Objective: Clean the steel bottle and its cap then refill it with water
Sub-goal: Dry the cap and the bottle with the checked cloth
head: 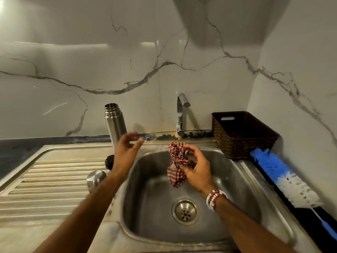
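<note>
Brushed stainless-steel bottle point(115, 123) stands upright at the back edge of the ribbed steel drainboard point(45, 183), just L of the basin and close to the marble wall. It's uncapped: open mouth, threaded rings round the neck, plain cylindrical body w/ soft reflections. The bottom part is hidden behind the left hand point(125, 152).

Left hand is raised in front of the bottle, fingers loosely curled, holding nothing. It's motion-blurred, so can't tell if it touches the bottle.

Right hand point(196, 168) is over the steel sink basin point(145, 207), fingers bunched round a red-and-white checked cloth point(176, 177) that hangs down below the grip. Beaded red-and-white bracelet point(215, 199) on that wrist.

Domed steel cap point(95, 178) sits on the drainboard near the L forearm. A round black inner cap point(109, 161) lies just beyond it, partly hidden by the wrist.

Chrome tap point(181, 114) is behind the basin. A brown woven plastic basket point(242, 136) is at back R, and a blue-and-white bottle brush point(284, 178) lies along the R counter edge.
</note>
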